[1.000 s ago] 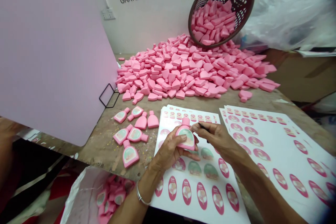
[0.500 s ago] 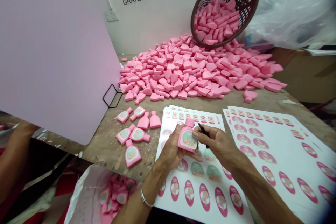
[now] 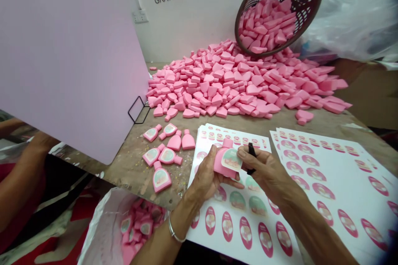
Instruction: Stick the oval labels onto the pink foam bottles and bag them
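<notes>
My left hand (image 3: 207,176) is closed round a pink bottle-shaped foam piece (image 3: 224,158) held above a sticker sheet (image 3: 236,215). My right hand (image 3: 270,174) pinches an oval sticker (image 3: 232,158) against the piece's face and also holds a thin black tool (image 3: 251,153). Several labelled foam pieces (image 3: 161,157) lie on the table just left of my hands.
A big heap of plain pink foam pieces (image 3: 236,85) spills from a tilted brown basket (image 3: 280,8) at the back. A second sticker sheet (image 3: 342,174) lies to the right. A pink board (image 3: 68,58) stands at the left, another person's arm (image 3: 18,182) beside it. A white bag (image 3: 124,223) of labelled pieces sits below the table edge.
The oval sticker has come partly off the piece's face toward the right between my right fingers. The view has shifted slightly, and the other person's arm shows more at the left.
</notes>
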Tool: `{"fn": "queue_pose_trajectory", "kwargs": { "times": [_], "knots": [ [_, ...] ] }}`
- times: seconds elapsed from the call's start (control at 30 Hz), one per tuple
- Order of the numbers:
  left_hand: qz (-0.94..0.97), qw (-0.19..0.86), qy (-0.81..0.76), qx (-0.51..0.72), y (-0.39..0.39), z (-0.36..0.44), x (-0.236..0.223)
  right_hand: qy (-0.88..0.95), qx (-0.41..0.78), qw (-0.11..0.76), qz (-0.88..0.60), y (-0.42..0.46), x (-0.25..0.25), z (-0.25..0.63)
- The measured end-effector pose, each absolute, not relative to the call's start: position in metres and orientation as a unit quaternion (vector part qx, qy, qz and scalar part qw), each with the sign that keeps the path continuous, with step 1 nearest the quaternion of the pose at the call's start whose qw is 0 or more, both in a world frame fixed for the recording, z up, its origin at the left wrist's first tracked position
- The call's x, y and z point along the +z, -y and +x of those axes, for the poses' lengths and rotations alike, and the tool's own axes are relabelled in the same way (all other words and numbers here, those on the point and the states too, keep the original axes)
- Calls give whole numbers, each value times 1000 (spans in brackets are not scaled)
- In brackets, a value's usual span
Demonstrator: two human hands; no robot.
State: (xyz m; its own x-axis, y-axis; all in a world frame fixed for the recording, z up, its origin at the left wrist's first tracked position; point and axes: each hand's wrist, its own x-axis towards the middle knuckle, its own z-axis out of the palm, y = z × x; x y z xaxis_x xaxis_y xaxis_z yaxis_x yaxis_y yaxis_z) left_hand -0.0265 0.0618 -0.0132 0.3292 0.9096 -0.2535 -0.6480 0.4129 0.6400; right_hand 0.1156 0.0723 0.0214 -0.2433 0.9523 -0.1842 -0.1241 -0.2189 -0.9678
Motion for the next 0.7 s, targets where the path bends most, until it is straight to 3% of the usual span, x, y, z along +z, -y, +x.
{"fn": "queue_pose_trajectory", "kwargs": {
  "times": [0.7],
  "knots": [
    [257, 770, -296, 504, -60, -29, -8, 538, 548, 413, -490, -68, 14, 114]
  ]
}}
